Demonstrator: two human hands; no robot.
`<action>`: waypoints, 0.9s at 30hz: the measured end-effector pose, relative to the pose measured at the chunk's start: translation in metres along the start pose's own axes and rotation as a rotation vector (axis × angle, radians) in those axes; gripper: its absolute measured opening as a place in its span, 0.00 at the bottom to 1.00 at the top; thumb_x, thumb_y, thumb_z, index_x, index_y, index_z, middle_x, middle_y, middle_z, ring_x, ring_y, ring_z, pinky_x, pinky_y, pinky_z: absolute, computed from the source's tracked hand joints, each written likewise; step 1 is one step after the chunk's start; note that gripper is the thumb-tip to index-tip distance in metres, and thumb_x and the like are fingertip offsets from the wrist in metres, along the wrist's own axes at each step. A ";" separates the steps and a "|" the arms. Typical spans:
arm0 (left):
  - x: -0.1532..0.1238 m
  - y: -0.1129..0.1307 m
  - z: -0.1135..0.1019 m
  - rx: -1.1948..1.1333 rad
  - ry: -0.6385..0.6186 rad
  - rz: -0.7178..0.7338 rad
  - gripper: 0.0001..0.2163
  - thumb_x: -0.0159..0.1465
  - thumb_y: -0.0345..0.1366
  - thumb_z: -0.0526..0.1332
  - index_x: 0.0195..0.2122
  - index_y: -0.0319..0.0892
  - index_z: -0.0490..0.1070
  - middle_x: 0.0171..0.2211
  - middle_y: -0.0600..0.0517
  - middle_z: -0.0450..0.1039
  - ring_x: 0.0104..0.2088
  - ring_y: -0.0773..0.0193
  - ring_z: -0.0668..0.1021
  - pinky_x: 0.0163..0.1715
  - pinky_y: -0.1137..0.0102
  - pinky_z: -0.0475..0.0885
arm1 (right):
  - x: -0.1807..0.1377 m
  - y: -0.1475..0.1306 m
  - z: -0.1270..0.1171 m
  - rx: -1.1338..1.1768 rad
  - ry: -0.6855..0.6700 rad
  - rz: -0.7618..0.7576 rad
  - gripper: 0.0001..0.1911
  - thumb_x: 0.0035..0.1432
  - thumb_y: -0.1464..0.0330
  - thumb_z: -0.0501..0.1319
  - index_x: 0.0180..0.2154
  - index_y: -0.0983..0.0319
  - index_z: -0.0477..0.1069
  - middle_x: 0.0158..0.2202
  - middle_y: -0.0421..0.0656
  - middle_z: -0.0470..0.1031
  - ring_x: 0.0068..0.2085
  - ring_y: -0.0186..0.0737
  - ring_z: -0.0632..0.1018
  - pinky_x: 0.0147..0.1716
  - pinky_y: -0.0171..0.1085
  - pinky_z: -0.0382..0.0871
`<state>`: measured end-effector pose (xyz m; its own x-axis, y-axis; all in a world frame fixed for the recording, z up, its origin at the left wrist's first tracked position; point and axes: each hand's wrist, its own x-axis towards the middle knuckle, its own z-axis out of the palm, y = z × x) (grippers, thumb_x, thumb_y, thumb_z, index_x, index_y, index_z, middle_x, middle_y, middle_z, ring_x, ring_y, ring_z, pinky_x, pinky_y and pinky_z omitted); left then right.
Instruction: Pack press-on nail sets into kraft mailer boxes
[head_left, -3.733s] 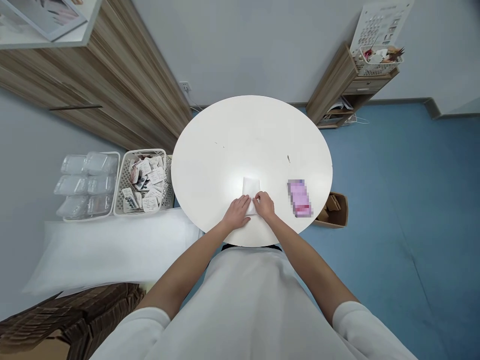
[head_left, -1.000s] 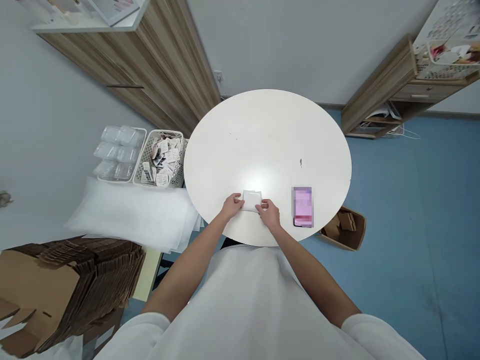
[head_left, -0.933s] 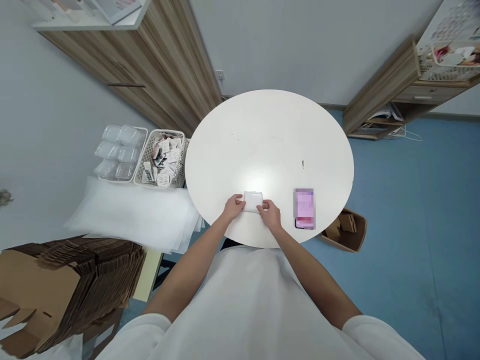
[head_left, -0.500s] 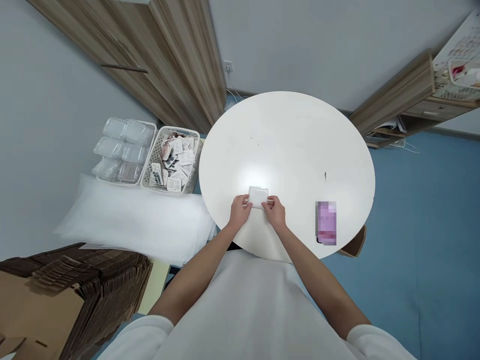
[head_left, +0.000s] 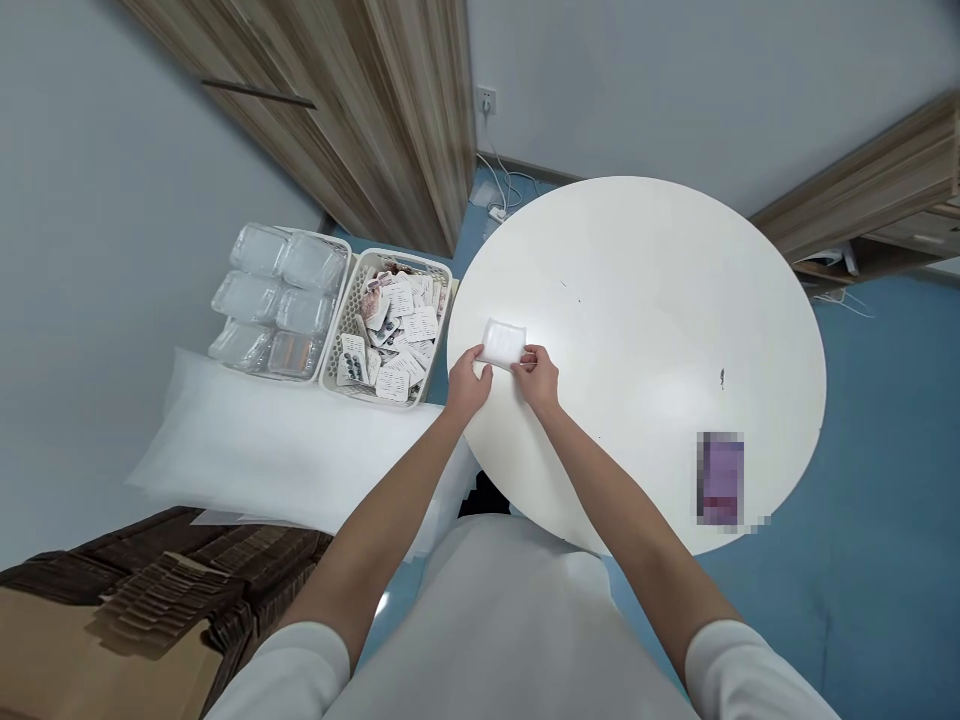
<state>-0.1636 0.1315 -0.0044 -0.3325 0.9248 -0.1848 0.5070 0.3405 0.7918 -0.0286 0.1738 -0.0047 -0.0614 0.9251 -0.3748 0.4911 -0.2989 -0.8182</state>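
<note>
With twelve o'clock being taken as straight ahead of the person, a stack of brown folded cardboard is lying near nine. Clear-wrapped white packs are being held in a white plastic basket between ten and eleven; nearer, white translucent sheets are lying near ten. At eleven, printed cards are being held in a white perforated plastic basket.

The left hand is being angled inward, its forearm pointing toward one o'clock. At twelve, over the left part of a white rounded desk, a small, flat, white wrapped packet is being held; whether it is touching the desk cannot be told. Being almost square, it is showing no clear long axis. From the left fingers it is lying at two o'clock, from the right at ten, neither hand being clearly nearer. Both sets of fingers are being clamped on its near corners.

The right hand is mirroring this, its forearm pointing toward eleven. Between two and three, a blurred purple rectangular object is lying on the desk.
</note>
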 end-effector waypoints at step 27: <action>-0.001 -0.006 -0.008 -0.026 0.016 0.024 0.28 0.55 0.32 0.57 0.57 0.40 0.50 0.57 0.44 0.54 0.57 0.56 0.58 0.56 0.61 0.54 | -0.003 -0.009 -0.014 -0.164 -0.075 0.015 0.39 0.44 0.65 0.59 0.57 0.59 0.45 0.51 0.49 0.58 0.41 0.38 0.69 0.41 0.39 0.66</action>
<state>-0.1730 0.1274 -0.0047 -0.3334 0.9296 -0.1568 0.4942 0.3140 0.8106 -0.0209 0.1767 0.0103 -0.1148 0.8987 -0.4232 0.6270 -0.2649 -0.7326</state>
